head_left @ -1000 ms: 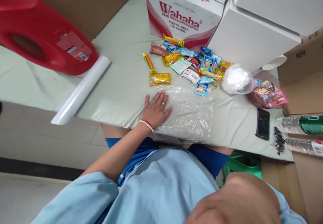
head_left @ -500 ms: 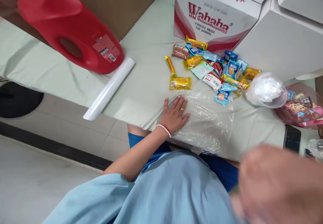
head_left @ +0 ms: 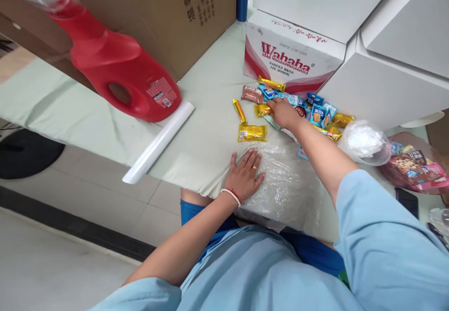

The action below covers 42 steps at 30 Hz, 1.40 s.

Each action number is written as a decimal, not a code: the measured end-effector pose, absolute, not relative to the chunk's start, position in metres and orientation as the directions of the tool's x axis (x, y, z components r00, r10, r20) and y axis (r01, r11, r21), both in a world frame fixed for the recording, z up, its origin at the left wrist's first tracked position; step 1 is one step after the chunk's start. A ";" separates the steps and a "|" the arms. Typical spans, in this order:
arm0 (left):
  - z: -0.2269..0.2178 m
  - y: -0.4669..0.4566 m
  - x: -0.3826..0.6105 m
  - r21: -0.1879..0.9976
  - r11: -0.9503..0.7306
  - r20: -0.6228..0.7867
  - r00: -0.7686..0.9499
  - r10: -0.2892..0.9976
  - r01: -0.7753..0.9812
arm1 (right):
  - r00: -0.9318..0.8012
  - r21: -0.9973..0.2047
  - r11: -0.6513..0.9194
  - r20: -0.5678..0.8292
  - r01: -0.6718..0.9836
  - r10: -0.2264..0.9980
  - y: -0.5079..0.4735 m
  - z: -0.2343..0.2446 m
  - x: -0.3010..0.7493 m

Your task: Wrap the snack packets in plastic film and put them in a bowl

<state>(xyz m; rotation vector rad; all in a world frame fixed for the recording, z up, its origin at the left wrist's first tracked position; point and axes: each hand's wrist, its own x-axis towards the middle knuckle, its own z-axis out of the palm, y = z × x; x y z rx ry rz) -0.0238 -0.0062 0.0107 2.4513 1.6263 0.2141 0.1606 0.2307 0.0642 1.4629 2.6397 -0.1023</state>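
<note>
My left hand [head_left: 244,176] lies flat, fingers spread, on the left edge of a clear plastic bag [head_left: 287,180] spread at the table's near edge. My right hand [head_left: 282,111] reaches over the bag into a heap of small snack packets [head_left: 317,114] in front of the Wahaha box [head_left: 286,61]. Its fingers curl down over a yellow packet [head_left: 262,110] and the packets beside it; whether they grip one I cannot make out. Two more yellow packets [head_left: 251,132] lie apart, just left of the heap.
A red detergent jug [head_left: 119,72] and a white roll [head_left: 159,141] lie at the left on the pale green tablecloth [head_left: 206,91]. White boxes [head_left: 382,82] stand behind. A wad of clear plastic [head_left: 365,141], a snack bag [head_left: 416,166] and a phone [head_left: 407,199] sit at the right.
My right arm has come up from near the camera and stretched forward over the bag to the snack heap. The left hand stays on the bag. The view has tilted up.
</note>
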 end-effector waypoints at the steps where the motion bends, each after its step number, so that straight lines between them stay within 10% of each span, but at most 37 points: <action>1: 0.011 -0.006 -0.024 0.244 -0.380 0.016 0.388 0.921 0.892 | -0.529 0.008 0.536 -0.151 0.844 0.835 0.225 0.065 0.164; 7: 0.011 -0.006 -0.025 0.271 -0.382 0.018 0.393 0.920 0.883 | -0.500 -0.140 0.481 -0.288 0.866 0.817 0.205 0.080 0.196; 15: 0.010 -0.004 -0.025 0.266 -0.380 0.009 0.392 0.920 0.886 | -0.492 -0.144 0.489 0.012 0.861 0.870 0.255 0.063 0.130; 23: 0.010 -0.005 -0.026 0.288 -0.373 0.012 0.386 0.922 0.882 | -0.375 -0.099 0.374 0.008 0.922 0.927 0.255 0.062 0.084; 33: 0.011 -0.005 -0.026 0.305 -0.385 0.036 0.393 0.919 0.871 | -0.128 -0.773 0.125 0.057 0.622 0.990 0.074 0.096 0.211; 36: 0.010 -0.005 -0.026 0.303 -0.394 0.043 0.401 0.915 0.868 | 0.117 -0.760 0.003 0.104 0.649 0.988 0.044 0.086 0.241; 42: 0.008 -0.005 -0.025 0.283 -0.397 0.061 0.397 0.916 0.873 | -0.209 -0.493 0.239 0.116 0.837 0.971 0.100 0.089 0.245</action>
